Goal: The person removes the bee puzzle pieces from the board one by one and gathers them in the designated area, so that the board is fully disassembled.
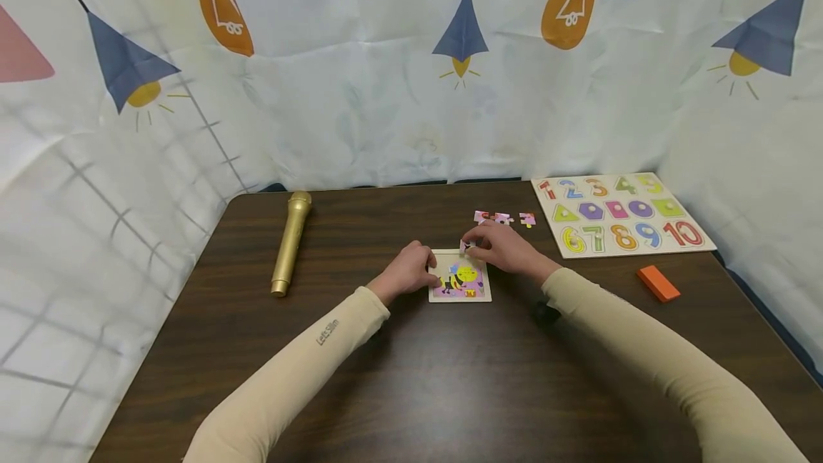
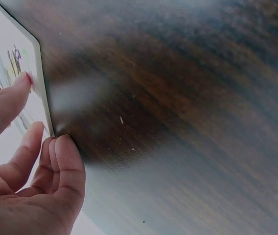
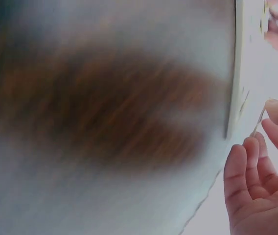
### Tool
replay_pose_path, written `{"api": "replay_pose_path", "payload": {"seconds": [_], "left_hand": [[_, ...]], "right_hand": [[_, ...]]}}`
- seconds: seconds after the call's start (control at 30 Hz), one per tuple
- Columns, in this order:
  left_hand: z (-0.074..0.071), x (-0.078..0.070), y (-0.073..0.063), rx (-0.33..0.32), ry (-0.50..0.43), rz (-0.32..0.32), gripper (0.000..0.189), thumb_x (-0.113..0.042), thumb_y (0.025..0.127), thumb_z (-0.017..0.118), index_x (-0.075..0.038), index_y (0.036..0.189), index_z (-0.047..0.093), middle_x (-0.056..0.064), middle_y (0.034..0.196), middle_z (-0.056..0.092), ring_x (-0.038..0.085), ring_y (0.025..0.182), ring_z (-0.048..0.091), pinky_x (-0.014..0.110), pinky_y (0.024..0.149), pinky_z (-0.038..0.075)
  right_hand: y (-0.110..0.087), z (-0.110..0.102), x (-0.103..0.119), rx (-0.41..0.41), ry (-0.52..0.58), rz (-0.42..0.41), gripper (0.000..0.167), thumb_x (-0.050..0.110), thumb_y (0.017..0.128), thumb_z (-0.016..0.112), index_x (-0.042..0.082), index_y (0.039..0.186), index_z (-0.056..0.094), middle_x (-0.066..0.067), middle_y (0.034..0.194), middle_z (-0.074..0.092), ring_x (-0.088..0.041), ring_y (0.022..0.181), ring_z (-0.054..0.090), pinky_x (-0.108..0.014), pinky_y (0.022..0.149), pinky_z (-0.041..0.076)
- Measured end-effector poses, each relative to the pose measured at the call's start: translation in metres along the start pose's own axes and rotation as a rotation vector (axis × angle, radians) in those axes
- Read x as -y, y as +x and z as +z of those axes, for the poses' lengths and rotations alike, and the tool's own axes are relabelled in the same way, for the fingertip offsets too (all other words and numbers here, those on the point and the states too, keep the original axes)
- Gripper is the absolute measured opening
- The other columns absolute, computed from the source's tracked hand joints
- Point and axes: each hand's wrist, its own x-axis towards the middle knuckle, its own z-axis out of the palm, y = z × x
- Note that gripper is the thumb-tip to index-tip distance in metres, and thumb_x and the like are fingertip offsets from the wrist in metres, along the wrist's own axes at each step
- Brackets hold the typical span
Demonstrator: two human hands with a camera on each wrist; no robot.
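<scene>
A small square jigsaw puzzle board (image 1: 459,300) with a yellow bee picture and a pale wooden rim lies mid-table. My left hand (image 1: 408,271) holds it at its left side, the thumb over the picture and the fingers along the edge, as the left wrist view shows close up. Over the board's top right part, my right hand (image 1: 506,247) pinches a small puzzle piece (image 1: 466,246) between thumb and fingers. Seen edge-on in the right wrist view, that thin piece (image 3: 259,121) is tilted above the board.
Several loose pink puzzle pieces (image 1: 494,218) lie behind the right hand. A number and shape board (image 1: 559,234) sits at the back right, with an orange block (image 1: 659,283) in front of it. A gold microphone (image 1: 291,245) lies at the left. Printed curtains (image 1: 386,113) surround the table.
</scene>
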Motion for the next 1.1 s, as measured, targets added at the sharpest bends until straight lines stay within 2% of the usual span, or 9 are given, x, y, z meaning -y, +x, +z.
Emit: {"api": "replay_pose_path", "payload": {"seconds": [0.07,0.27,0.57,0.87,1.1], "left_hand": [[0.0,0.0,-0.001,0.0,-0.002,-0.002,0.03,-0.017,0.079,0.082,0.002,0.098,0.069,0.007,0.089,0.059,0.021,0.091,0.049,0.034,0.084,0.045],[0.001,-0.001,-0.002,0.001,0.01,-0.008,0.031,-0.018,0.08,0.081,0.002,0.1,0.068,0.008,0.092,0.058,0.022,0.092,0.049,0.034,0.087,0.045],[0.002,0.0,-0.003,-0.006,0.008,-0.006,0.031,-0.018,0.08,0.082,0.002,0.099,0.068,0.008,0.092,0.058,0.021,0.092,0.049,0.034,0.086,0.045],[0.001,-0.001,-0.005,-0.004,0.002,-0.005,0.032,-0.017,0.08,0.081,0.003,0.101,0.068,0.01,0.094,0.059,0.022,0.092,0.048,0.034,0.086,0.045],[0.001,0.0,-0.004,-0.005,0.004,-0.006,0.032,-0.018,0.08,0.081,0.003,0.101,0.067,0.01,0.094,0.059,0.022,0.092,0.048,0.034,0.086,0.045]], "right_hand": [[0.0,-0.002,-0.006,-0.006,0.018,0.014,0.024,0.019,0.093,0.067,0.011,0.116,0.069,-0.004,0.105,0.061,-0.018,0.082,0.053,-0.034,0.074,0.046],[0.001,-0.01,-0.019,-0.014,0.04,0.093,0.027,0.018,0.094,0.067,0.008,0.118,0.067,-0.007,0.11,0.064,-0.021,0.089,0.056,-0.039,0.082,0.047],[0.002,-0.018,-0.033,-0.015,-0.007,0.128,0.026,0.016,0.093,0.066,0.007,0.118,0.067,-0.01,0.109,0.062,-0.024,0.091,0.054,-0.041,0.082,0.046],[0.006,-0.015,-0.032,-0.05,-0.014,0.108,0.025,0.014,0.093,0.067,0.003,0.115,0.068,-0.013,0.107,0.06,-0.026,0.092,0.052,-0.043,0.084,0.045],[0.012,-0.012,-0.03,-0.027,-0.021,0.15,0.027,0.018,0.094,0.066,0.004,0.117,0.067,-0.013,0.112,0.058,-0.026,0.095,0.052,-0.043,0.088,0.045]]}}
